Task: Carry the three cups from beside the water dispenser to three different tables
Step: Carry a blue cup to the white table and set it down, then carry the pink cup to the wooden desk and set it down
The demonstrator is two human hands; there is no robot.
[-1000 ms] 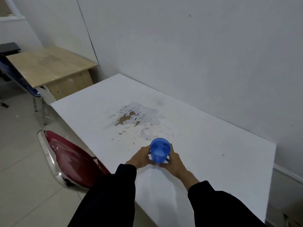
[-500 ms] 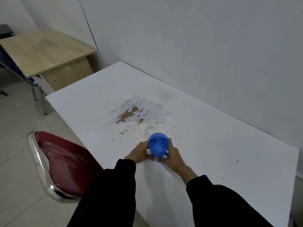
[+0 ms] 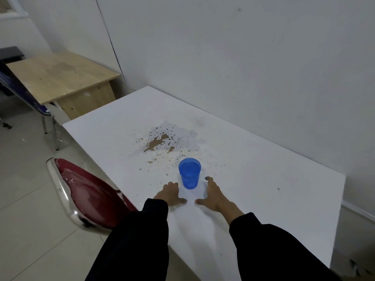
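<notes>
A blue translucent cup (image 3: 189,173) with water in it stands upright on the white table (image 3: 253,179), just in front of a patch of worn, brownish paint. My left hand (image 3: 170,193) lies a little below and left of the cup, fingers apart, holding nothing. Below and right of the cup is my right hand (image 3: 213,194), spread wide and empty. Neither hand touches the cup. Both arms are in dark sleeves.
A red chair (image 3: 85,197) with a chrome rim stands tucked at the white table's left edge. Farther left is a wooden desk (image 3: 58,76) with a dark blue chair (image 3: 18,90) beside it. A grey wall runs behind the tables. The floor is tiled.
Both hands were wrapped around the cup; they have let go and drawn back toward me. The cup now stands alone on the white table.
</notes>
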